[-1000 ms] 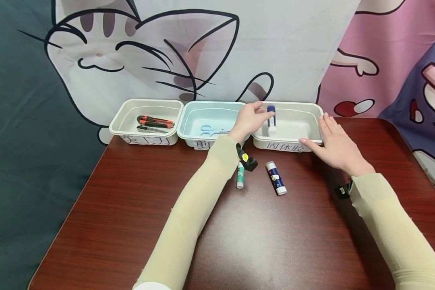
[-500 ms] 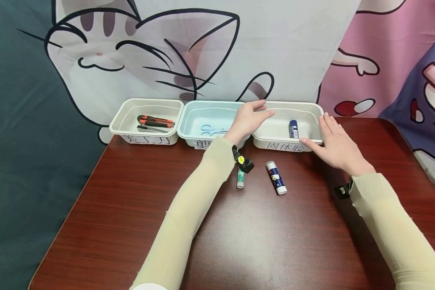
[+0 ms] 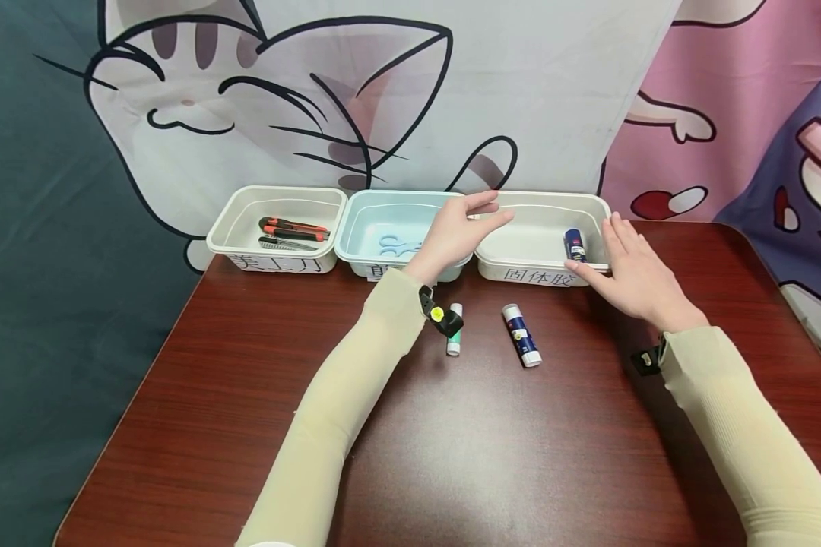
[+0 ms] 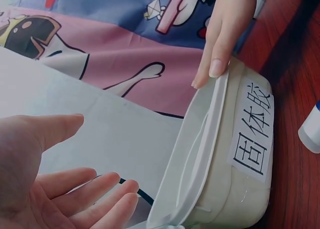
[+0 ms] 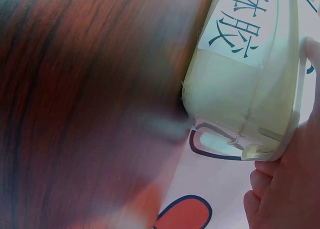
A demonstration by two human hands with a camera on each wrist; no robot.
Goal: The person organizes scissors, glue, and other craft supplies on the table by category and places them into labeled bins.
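Observation:
My left hand (image 3: 457, 229) hovers between the blue bin (image 3: 366, 203) and the right-hand cream bin (image 3: 547, 199), fingers extended and holding nothing. In the left wrist view its thumb and fingers are spread apart. My right hand (image 3: 639, 277) rests at the right end of the cream bin, thumb on the front rim, straight fingers along the end. A dark blue glue stick (image 3: 575, 245) lies inside that bin near the thumb. On the table in front are a blue-and-white glue stick (image 3: 522, 336) and a green-and-white glue stick (image 3: 454, 348), partly behind the left wrist camera.
Light blue scissors (image 3: 398, 246) lie in the blue bin. The left cream bin (image 3: 242, 205) holds several utility knives (image 3: 293, 229). All the bins stand in a row on the brown table (image 3: 492, 456), labelled in front, against a printed cloth (image 3: 554, 83).
My left hand has let go of the dark blue glue stick, which dropped into the cream bin and rolled right. That hand has drawn slightly back left. My right hand stays put.

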